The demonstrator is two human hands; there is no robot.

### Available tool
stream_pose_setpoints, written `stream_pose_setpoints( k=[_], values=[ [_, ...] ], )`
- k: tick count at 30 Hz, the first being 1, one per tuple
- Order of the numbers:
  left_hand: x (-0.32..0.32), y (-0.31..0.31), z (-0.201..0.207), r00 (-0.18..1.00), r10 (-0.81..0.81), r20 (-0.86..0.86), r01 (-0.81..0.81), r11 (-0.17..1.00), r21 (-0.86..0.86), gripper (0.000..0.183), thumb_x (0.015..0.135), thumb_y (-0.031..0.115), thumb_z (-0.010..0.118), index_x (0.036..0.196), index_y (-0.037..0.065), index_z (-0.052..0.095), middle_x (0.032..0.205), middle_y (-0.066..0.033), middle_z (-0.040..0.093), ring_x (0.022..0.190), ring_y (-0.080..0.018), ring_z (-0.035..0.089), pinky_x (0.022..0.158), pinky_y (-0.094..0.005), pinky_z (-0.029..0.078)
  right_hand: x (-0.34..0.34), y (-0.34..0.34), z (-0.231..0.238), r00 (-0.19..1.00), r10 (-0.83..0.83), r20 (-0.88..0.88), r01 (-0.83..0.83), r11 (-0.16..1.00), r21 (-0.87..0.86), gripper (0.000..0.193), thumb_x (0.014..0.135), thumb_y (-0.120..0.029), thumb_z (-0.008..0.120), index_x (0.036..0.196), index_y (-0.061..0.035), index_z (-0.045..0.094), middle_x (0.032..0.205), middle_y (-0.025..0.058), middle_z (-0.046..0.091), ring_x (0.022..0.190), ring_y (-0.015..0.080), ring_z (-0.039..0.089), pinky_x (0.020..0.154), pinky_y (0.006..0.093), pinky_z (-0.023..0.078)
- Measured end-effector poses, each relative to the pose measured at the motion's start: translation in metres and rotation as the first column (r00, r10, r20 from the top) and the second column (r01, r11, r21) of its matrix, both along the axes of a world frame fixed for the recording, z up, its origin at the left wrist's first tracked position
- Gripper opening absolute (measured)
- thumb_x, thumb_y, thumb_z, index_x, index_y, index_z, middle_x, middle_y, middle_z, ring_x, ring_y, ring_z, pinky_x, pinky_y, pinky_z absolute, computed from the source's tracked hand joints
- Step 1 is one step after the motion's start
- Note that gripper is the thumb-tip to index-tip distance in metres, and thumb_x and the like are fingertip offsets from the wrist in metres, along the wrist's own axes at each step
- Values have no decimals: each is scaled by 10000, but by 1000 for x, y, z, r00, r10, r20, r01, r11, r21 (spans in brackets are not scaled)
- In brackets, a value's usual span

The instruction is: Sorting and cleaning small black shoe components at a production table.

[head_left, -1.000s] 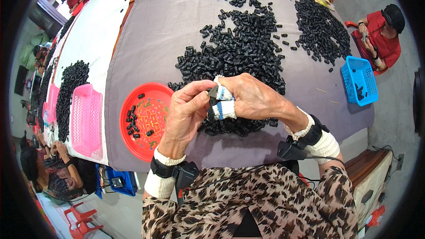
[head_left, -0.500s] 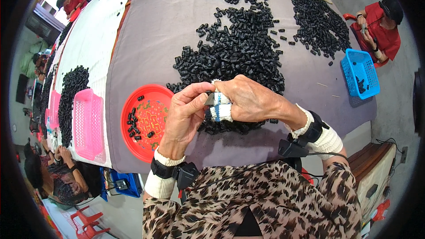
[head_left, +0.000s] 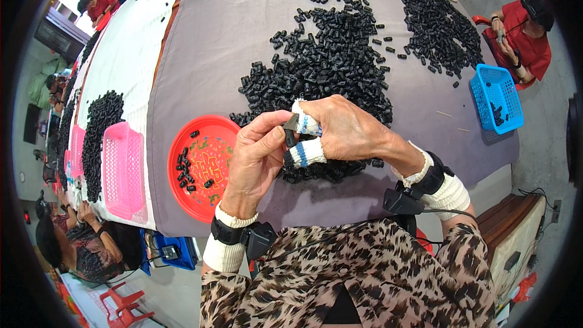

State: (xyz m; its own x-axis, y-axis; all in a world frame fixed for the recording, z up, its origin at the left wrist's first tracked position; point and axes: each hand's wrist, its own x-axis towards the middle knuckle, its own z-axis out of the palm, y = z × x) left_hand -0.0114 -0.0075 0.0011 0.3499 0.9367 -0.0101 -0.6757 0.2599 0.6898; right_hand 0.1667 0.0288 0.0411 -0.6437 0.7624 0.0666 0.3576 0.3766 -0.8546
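Observation:
My left hand (head_left: 255, 158) is closed, thumb and fingers pinching a small black cylindrical part (head_left: 289, 138). My right hand (head_left: 349, 124) is curled just beside it, with white and blue-striped cloth covers (head_left: 308, 150) on its thumb and finger. A flat, dark grey, blade-like piece (head_left: 292, 123) sticks out from the right fingers and meets the top of the black part. Both hands are above the near edge of a large heap of similar black parts (head_left: 322, 64). To the left of my left hand lies a red plate (head_left: 176, 188) with several black parts on it.
A blue basket (head_left: 513, 112) with a few black parts stands at the right table edge, by a seated person in red (head_left: 516, 42). Pink baskets (head_left: 124, 170) are at the left. More black parts (head_left: 440, 30) lie farther off on the grey cloth (head_left: 200, 54). Cables run from my wrist straps.
My right fingers have spread apart and tilted upward, showing more of the black part and the blade-like piece. My left hand still pinches the part, almost in the same place.

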Motion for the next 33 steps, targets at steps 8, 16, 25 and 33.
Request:
stream_pose_setpoints(
  k=[8,16,25,33],
  values=[
    [-1,1,1,999,2,-39,-1,1000,20,225,855,72,571,1057,-27,573,1003,-104,617,892,-163,603,790,-297,502,-1,0,-1,999,14,32,-14,1000,7,333,683,-256,719,762,0,521,634,88,543,560,203,532,536,337,415],
    [-2,-1,2,996,22,-85,-21,1000,9,216,847,62,582,1045,-25,580,990,-86,617,889,-147,594,790,-281,496,-1,0,-3,997,17,73,-17,1000,4,324,696,-253,706,771,4,524,645,107,565,568,223,564,537,352,426],
    [-3,0,0,1000,0,-20,0,1000,-15,223,850,81,584,1054,-9,574,980,-81,619,855,-141,602,752,-278,508,-3,-2,6,999,-1,-35,1,1000,3,394,685,-304,710,709,42,522,636,173,577,581,292,586,551,363,436],
    [-3,0,-6,999,4,53,-2,999,-35,250,849,109,588,1070,-4,565,979,-103,627,865,-179,616,757,-311,522,-6,1,7,1000,14,-5,-14,1000,-14,416,641,-314,743,721,41,542,630,164,577,586,276,587,556,361,440]
  ],
)
